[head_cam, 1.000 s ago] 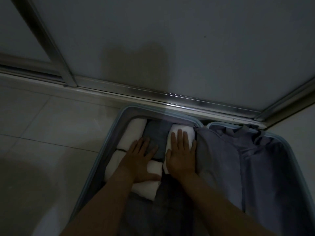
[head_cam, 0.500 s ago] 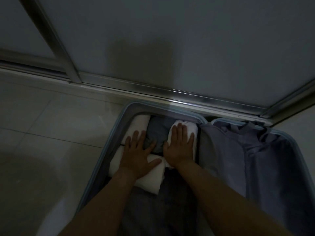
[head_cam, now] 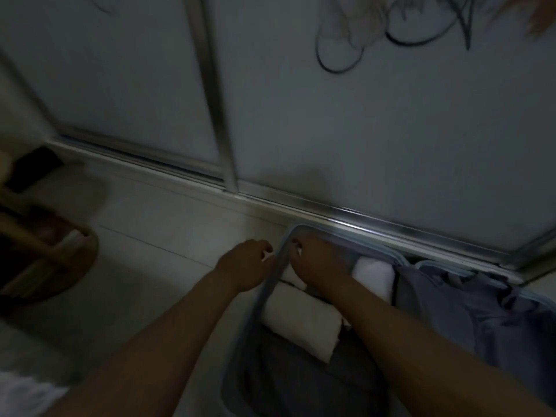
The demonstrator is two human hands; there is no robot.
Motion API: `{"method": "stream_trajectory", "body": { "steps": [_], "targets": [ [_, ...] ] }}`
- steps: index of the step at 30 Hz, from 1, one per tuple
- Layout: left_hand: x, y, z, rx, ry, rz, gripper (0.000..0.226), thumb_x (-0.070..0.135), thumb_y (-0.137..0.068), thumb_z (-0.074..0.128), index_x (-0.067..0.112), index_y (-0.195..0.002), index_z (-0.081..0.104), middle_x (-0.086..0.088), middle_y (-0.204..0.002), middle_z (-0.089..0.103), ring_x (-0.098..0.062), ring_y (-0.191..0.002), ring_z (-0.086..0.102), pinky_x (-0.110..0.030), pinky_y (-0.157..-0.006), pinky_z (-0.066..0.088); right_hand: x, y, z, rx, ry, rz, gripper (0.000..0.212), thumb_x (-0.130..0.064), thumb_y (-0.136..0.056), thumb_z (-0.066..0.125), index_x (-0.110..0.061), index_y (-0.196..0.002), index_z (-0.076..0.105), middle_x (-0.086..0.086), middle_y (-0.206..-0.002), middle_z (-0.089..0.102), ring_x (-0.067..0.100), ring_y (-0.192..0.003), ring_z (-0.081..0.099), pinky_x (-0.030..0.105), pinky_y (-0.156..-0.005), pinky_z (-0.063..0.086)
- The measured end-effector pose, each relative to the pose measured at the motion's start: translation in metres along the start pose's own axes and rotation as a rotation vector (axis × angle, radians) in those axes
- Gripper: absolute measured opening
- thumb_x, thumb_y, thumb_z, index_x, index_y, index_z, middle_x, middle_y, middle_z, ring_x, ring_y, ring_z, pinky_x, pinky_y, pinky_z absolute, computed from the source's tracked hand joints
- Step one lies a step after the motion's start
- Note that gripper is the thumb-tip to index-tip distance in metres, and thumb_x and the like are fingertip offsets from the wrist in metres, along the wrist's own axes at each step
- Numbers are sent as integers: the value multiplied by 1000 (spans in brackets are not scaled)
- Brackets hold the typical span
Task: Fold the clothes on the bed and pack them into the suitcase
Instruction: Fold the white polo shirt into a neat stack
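Note:
The open suitcase [head_cam: 268, 291] lies on the floor against a sliding door. Its left half holds rolled white clothes [head_cam: 301, 322], another white roll [head_cam: 374, 275] and dark folded clothes [head_cam: 301, 383]. The right half is covered by a grey-purple lining [head_cam: 469, 311]. My left hand [head_cam: 245, 264] is just outside the far left corner of the rim, fingers curled, pinching a small white tab. My right hand [head_cam: 316, 263] is just inside the same corner with its fingers curled at the rim. The image is dark and blurred.
The metal door track [head_cam: 361, 216] runs right behind the suitcase. A wooden basket-like object [head_cam: 51, 254] stands on the tiled floor at the left, with a dark flat item [head_cam: 33, 168] behind it. Dark cables [head_cam: 361, 28] hang at the top. White cloth [head_cam: 24, 395] shows at bottom left.
Both hands have left the white rolls they were pressing flat and moved left to the suitcase's far left corner, fingers now curled. The view has swung left and up.

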State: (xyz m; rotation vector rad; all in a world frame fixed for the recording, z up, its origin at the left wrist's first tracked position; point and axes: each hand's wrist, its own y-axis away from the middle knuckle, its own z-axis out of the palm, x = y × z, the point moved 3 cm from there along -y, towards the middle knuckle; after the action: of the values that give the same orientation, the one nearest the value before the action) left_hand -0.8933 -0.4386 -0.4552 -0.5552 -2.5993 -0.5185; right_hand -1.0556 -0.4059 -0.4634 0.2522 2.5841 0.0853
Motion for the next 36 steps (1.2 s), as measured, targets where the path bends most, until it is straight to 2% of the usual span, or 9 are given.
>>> {"method": "stream_trajectory", "body": {
  "steps": [4,10,14,20,24,26,29,33,36],
  "targets": [
    [-48,76,-96,195,-55,-114,38,49,-94,50,27,-124,57,-1,-115,60,-20,-106,57,-35,-92,47,-124,10,-17,-58,-21,-216,42,-45,-92,41,-25,-124,61,0,-122,65,21,-111,60,32,-95,47],
    [-131,240,-230,453,-28,-331,27,44,-92,53,26,-107,65,4,-99,67,-18,-92,63,-33,-80,52,-340,82,-11,-245,-102,-585,34,-36,-97,47,-24,-126,60,-1,-119,65,19,-109,59,32,-93,47],
    [-200,375,-287,580,-65,-532,31,42,-93,52,25,-117,62,1,-110,64,-20,-99,60,-36,-84,51,-480,146,29,-389,-55,-787,37,-35,-96,47,-25,-130,57,-1,-124,63,18,-105,60,33,-90,50],
    [-330,561,-314,636,-45,-827,48,43,-93,54,20,-135,47,-8,-133,54,-26,-119,52,-38,-99,44,-654,255,126,-549,74,-1027,40,-34,-95,49,-25,-134,53,1,-130,59,18,-110,57,32,-91,49],
    [-405,650,-318,646,-52,-980,56,42,-96,51,20,-145,34,-10,-147,36,-32,-135,33,-47,-108,35,-742,308,198,-615,136,-1143,47,-38,-94,51,-22,-137,49,4,-139,51,21,-121,52,33,-98,44],
    [-437,689,-317,667,-120,-1040,58,43,-94,52,20,-144,35,-9,-145,38,-33,-133,35,-49,-106,36,-778,329,233,-632,167,-1198,51,-36,-94,52,-22,-142,44,5,-146,42,23,-128,47,33,-101,40],
    [-480,747,-315,754,-226,-1143,57,38,-92,54,16,-142,39,-9,-141,41,-31,-129,37,-45,-107,34,-828,360,278,-598,164,-1309,52,-33,-91,53,-21,-141,45,9,-143,42,28,-125,46,36,-100,41],
    [-528,809,-314,739,-157,-1221,76,43,-97,48,14,-154,8,-16,-160,4,-34,-146,6,-43,-118,12,-891,400,323,-481,54,-1498,33,-25,-91,53,-17,-123,51,11,-128,45,29,-109,45,43,-92,44],
    [-566,841,-312,712,-6,-1236,88,56,-92,48,18,-155,-1,-10,-161,-1,-33,-148,1,-43,-120,9,-941,423,354,-437,104,-1559,60,-30,-95,52,-13,-149,30,10,-155,27,29,-138,30,45,-111,31]
  ]
}}
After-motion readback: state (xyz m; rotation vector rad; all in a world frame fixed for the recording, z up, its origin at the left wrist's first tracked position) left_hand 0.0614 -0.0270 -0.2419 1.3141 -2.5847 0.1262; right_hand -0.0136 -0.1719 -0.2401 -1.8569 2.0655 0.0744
